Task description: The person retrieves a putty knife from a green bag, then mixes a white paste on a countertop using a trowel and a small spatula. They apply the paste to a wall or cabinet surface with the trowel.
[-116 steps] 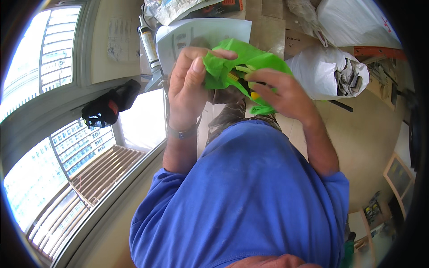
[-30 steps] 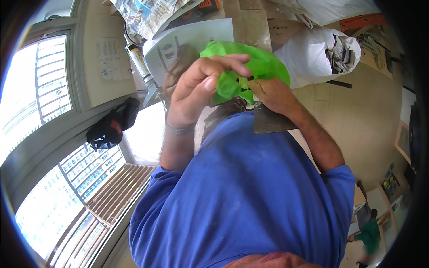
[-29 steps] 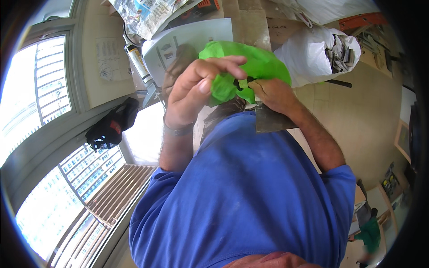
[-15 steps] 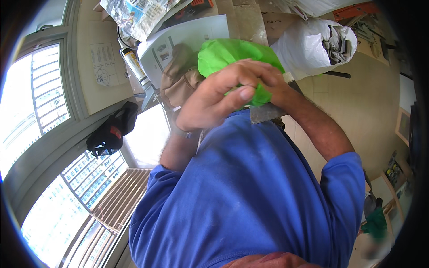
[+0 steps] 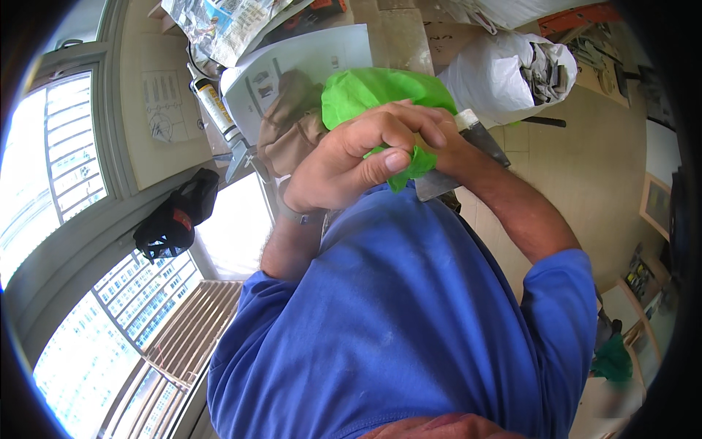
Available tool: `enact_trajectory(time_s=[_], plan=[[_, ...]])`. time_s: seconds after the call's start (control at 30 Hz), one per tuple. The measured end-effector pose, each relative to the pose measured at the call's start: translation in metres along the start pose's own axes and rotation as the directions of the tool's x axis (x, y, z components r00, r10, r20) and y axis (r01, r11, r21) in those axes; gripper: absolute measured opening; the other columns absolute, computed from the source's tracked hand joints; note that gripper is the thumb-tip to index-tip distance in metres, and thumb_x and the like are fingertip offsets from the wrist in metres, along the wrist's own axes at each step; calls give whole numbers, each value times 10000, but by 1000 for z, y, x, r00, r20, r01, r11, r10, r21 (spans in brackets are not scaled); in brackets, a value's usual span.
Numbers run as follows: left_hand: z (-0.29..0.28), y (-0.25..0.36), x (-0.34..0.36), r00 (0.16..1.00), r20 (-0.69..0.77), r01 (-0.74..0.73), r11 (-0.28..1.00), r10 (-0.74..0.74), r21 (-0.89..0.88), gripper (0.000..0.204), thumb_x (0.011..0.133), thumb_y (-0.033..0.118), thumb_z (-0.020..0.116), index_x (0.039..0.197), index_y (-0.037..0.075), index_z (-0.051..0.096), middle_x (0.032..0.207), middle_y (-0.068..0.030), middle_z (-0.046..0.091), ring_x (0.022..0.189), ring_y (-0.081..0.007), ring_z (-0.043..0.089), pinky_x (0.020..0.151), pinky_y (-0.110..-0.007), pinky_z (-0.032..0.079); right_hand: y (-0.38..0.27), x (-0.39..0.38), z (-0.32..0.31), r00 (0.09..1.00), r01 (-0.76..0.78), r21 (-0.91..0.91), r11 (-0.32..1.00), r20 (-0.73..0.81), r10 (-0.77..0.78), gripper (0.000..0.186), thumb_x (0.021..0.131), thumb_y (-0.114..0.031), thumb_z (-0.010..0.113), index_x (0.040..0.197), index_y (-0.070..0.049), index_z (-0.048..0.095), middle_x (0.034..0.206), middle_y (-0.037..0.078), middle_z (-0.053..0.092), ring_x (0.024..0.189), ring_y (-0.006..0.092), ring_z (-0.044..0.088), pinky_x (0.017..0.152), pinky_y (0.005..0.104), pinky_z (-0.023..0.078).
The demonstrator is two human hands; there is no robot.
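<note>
A bright green bag point(image 5: 384, 91) of thin material bulges beyond my hands, and a gathered, crumpled end of it pokes out towards my chest. My left hand point(image 5: 358, 150) is closed round the gathered part, thumb and fingers bent. Against it presses my right hand point(image 5: 446, 150), closed on the same gathered part, its fingers partly covered by the left. A flat grey metal blade point(image 5: 437, 186) shows below the right wrist, and a dark part sticks out on the wrist's far side; whether that hand grips it is hidden. A brown cloth point(image 5: 289, 132) lies left of the bag.
A caulking gun point(image 5: 219, 110) with a tube lies left of a printed sheet point(image 5: 322, 55). A white sack point(image 5: 490, 77) with grey scraps stands at the right. A black bag or cap point(image 5: 175, 219) is by the window on the left. Clear plastic packaging point(image 5: 227, 29) lies at the back.
Both hands stay together on the green bag. The fingers have shifted slightly and more of the gathered green end shows. The metal blade has tilted a little. The whole view has moved slightly.
</note>
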State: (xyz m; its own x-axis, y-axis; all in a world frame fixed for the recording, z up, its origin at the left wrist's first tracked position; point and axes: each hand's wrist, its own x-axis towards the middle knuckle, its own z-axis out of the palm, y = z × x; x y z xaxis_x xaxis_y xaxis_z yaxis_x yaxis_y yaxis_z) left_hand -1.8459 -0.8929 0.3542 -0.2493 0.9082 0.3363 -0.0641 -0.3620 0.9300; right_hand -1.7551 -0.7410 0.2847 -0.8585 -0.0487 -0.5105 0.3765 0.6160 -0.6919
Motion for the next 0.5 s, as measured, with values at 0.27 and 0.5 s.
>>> enact_trajectory(time_s=[0.27,0.5], plan=[[-11,0,-4,998,-46,42,997,-39,68,159,945,201,453,883,63,503,963,-160,598,1081,-363,544,1031,-543,249,43,27,48,974,48,-386,921,-187,-129,315,716,-415,646,761,-105,681,781,77,668,768,233,660,650,349,487],[2,-3,4,998,24,53,995,-55,85,127,938,178,468,883,69,501,907,-130,594,1035,-333,576,1040,-540,240,23,22,39,969,150,38,988,-204,-139,373,788,-433,599,1016,-138,605,993,15,632,940,186,613,748,320,478]])
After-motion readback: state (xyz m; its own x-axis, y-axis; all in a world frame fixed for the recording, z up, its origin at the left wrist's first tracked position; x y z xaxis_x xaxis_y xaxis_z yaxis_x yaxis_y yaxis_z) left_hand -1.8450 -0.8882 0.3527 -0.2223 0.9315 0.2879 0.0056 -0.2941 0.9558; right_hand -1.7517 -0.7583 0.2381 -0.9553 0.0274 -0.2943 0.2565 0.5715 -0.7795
